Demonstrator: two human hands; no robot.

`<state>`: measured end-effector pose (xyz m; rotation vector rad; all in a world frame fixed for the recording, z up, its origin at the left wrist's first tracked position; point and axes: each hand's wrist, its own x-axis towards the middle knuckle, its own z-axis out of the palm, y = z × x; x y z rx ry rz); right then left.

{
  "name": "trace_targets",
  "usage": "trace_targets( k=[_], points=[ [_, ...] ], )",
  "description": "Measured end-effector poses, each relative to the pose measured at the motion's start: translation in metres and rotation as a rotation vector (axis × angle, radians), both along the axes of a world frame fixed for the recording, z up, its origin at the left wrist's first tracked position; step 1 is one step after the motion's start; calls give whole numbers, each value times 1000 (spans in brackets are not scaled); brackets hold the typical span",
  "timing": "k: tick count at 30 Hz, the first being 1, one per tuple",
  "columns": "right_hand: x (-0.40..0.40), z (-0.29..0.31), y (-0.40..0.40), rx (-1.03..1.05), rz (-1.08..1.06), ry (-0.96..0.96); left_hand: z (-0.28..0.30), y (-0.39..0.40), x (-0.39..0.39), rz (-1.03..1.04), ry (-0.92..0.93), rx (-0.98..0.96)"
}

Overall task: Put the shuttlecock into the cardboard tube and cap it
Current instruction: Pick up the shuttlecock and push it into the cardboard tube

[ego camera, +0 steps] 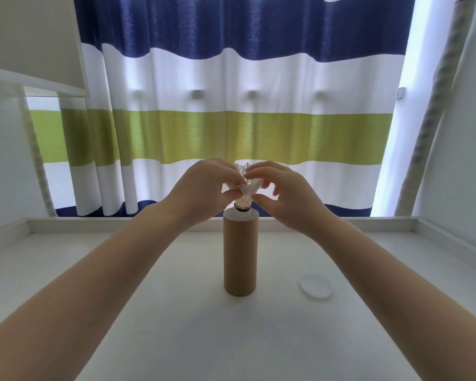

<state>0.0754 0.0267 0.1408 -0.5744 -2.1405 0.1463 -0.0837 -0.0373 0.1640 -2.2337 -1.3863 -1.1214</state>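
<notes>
A brown cardboard tube [240, 257] stands upright in the middle of the white table, its top open. A white feather shuttlecock [244, 189] sits cork-down at the tube's mouth, with its dark-banded base just inside the rim. My left hand [204, 185] and my right hand [279, 192] pinch the feathers from either side, above the tube. Much of the feather skirt is hidden by my fingers. A round white cap [315, 286] lies flat on the table to the right of the tube, apart from it.
The white table [176, 325] has a low raised rim along its back and sides. A striped blue, white and green curtain [231, 127] hangs behind it. White walls stand close on both sides.
</notes>
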Motion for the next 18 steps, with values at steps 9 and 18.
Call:
trace_targets(
  k=[9, 18],
  points=[
    [-9, -10, 18, 35, -193, -330, -22, 30, -12, 129, 247, -185],
    [-15, -21, 20, -228, -194, -584, -38, 39, -14, 172, 405, -434]
  ],
)
